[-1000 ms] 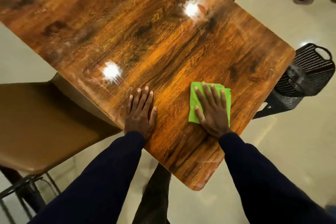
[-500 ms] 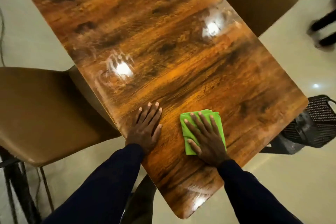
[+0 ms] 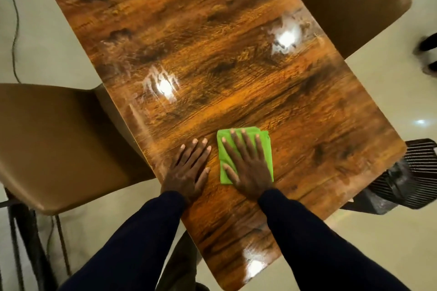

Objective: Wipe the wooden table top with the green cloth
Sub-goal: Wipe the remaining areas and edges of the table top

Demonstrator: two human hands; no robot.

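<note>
Head view, looking down on the wooden table top (image 3: 212, 54), which runs diagonally across my feed from 11 o'clock to 5 o'clock.

- Green cloth (image 3: 266, 151): folded to a rough square and lying flat on the wood at about 5 o'clock from the table's centre, well in from the edges.
- Right hand (image 3: 248, 168): palm down on the cloth, fingers straight and spread, tips pointing to 12 o'clock. It covers most of the cloth. Green shows past the fingertips and on both sides.
- Left hand (image 3: 186, 170): flat on bare wood at the cloth's 9 o'clock, just beside it and not touching. Fingers straight and close together, thumb out toward the cloth. The wrist sits at the table's near-left edge.
- Both arms are in dark sleeves.
- Two bright light reflections on the glossy top, with streaky smears around them.
- Tan chair (image 3: 59, 144) at 9 o'clock, its seat tucked partly under the table. Second chair (image 3: 350, 2) at 1 o'clock.
- Black mesh basket (image 3: 411, 172) on the floor at 4 o'clock.
- Thin cable (image 3: 14, 19) on the floor at 10 o'clock.
</note>
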